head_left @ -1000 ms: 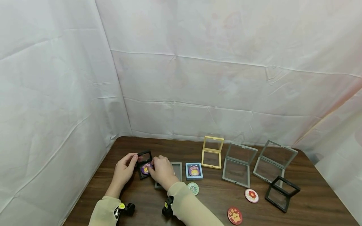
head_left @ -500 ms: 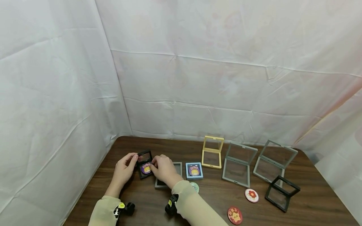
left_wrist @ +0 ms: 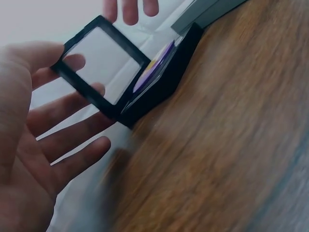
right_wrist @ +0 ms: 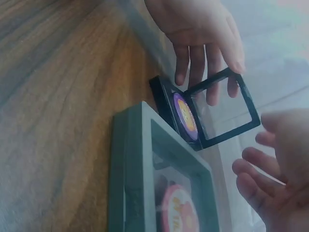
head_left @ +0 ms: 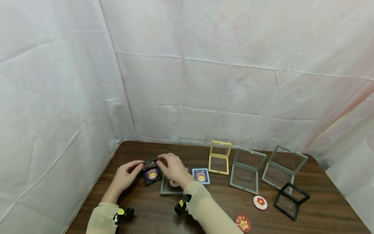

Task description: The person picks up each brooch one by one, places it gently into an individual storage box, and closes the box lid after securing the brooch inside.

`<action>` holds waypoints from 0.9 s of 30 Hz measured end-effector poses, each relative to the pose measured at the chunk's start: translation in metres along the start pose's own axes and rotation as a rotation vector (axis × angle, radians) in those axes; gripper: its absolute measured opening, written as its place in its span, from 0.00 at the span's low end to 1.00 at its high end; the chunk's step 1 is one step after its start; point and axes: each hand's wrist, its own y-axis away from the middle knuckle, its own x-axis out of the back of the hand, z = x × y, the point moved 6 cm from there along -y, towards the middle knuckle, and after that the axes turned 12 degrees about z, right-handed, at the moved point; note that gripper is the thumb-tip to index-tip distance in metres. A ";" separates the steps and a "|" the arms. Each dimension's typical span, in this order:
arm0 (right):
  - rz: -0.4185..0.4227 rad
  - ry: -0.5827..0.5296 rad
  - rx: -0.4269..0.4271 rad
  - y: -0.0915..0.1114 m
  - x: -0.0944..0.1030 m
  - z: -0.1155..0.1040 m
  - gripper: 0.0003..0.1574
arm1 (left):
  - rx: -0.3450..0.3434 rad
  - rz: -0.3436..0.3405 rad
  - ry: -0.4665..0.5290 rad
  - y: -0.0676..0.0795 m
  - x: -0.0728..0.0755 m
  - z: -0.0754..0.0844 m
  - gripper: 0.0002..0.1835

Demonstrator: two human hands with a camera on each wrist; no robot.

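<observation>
My left hand (head_left: 124,175) pinches one corner of the lid of a small black display case (left_wrist: 169,94) between thumb and index finger, its other fingers spread behind. The lid stands raised, with clear film in its frame. A round purple badge (head_left: 152,174) with a yellow character lies in the case's base. At the lid's opposite corner is my right hand (head_left: 174,167), thumb tip right at the edge and fingers loosely bent. Beneath my right hand lies a flat grey case (head_left: 168,193), with a pink-rimmed badge (right_wrist: 179,208) inside, partly hidden.
A blue case (head_left: 201,184) with a purple badge stands right of my right hand. Farther right are opened yellow (head_left: 218,157), grey (head_left: 245,168) and black (head_left: 298,201) cases, plus a flower badge (head_left: 260,202) and a red star badge (head_left: 243,223). White cloth hangs behind the table.
My right hand has left the purple badge and moved up to the lid's corner. The lid has tipped forward somewhat. My right sleeve now hides the green badge.
</observation>
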 end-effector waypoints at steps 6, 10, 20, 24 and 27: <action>-0.106 0.030 0.062 0.001 -0.003 -0.001 0.25 | -0.082 -0.086 0.036 0.002 -0.001 0.003 0.11; -0.117 0.066 0.084 0.002 -0.005 0.001 0.21 | -0.094 -0.129 0.065 0.003 -0.003 0.003 0.11; -0.110 0.110 0.109 0.006 -0.010 0.004 0.17 | -0.105 -0.161 0.114 0.004 -0.005 0.003 0.14; -0.112 0.115 0.131 0.008 -0.011 0.005 0.16 | -0.064 -0.173 0.124 0.004 -0.005 0.001 0.20; -0.117 0.143 0.164 0.009 -0.012 0.006 0.16 | -0.048 -0.175 0.085 0.004 -0.004 -0.001 0.25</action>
